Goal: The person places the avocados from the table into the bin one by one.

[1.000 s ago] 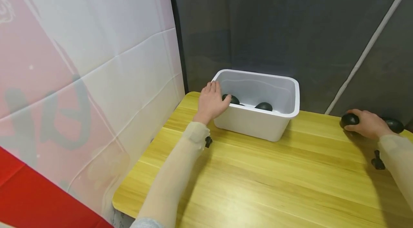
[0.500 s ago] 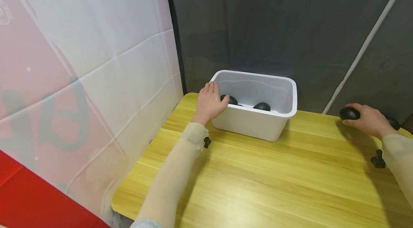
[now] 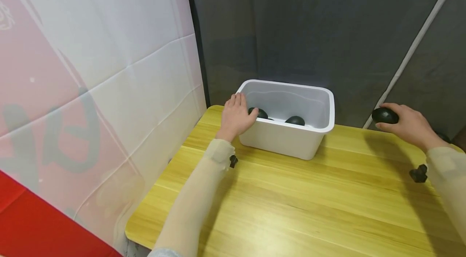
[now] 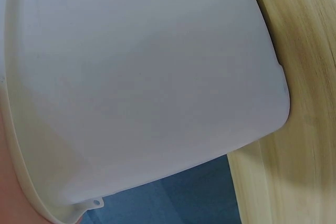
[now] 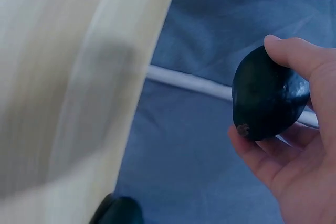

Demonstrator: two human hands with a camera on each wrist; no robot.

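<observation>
A yellow wooden table [image 3: 291, 204] carries a white plastic bin [image 3: 291, 140] at its far edge, its long axis running left to right. The left hand [image 3: 236, 117] rests on the bin's left rim, fingers straight and close together, thumb hooked over the edge. Two dark avocados [image 3: 295, 120] lie inside. The right hand [image 3: 407, 125] is raised above the table's far right corner, fingers and thumb curled round another avocado [image 5: 268, 95], its long axis roughly level, stem end pointing away from the fingertips.
</observation>
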